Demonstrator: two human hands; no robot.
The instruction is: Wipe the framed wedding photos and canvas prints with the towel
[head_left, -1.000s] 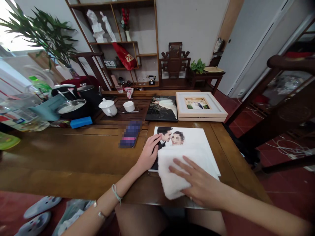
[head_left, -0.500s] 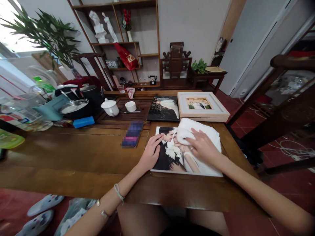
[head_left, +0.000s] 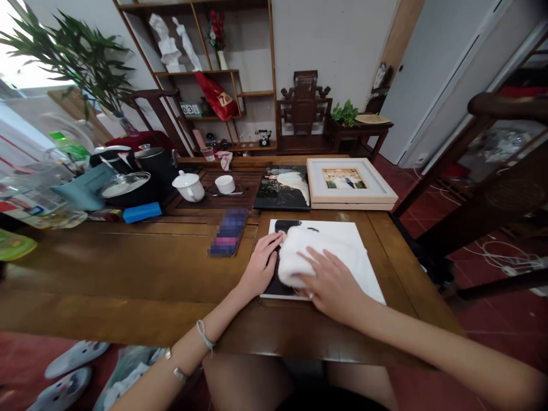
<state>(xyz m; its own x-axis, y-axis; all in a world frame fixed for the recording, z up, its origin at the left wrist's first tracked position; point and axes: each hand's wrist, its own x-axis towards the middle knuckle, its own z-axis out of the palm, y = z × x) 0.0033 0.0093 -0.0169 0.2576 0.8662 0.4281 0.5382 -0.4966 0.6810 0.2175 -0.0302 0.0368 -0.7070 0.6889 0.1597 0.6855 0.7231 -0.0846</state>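
A photo panel with a wedding picture lies flat on the wooden table, near its front edge. My left hand rests on the panel's left side, fingers stretched out and holding nothing. Bunched on the middle of the picture is a white towel, which covers most of the couple. My right hand presses on this towel and grips it, fingers spread over the fabric. Only dark hair at the top and a dark suit at the left still show beside the cloth.
Behind the panel lie a dark photo panel and a pale framed picture. A phone with a blurred screen is left of my left hand. Farther left stand a lidded white cup, a small white bowl and a blue block.
My right hand has moved left and nearer to me with the towel, off the panel's upper right and onto its middle. My left hand has stayed in place.
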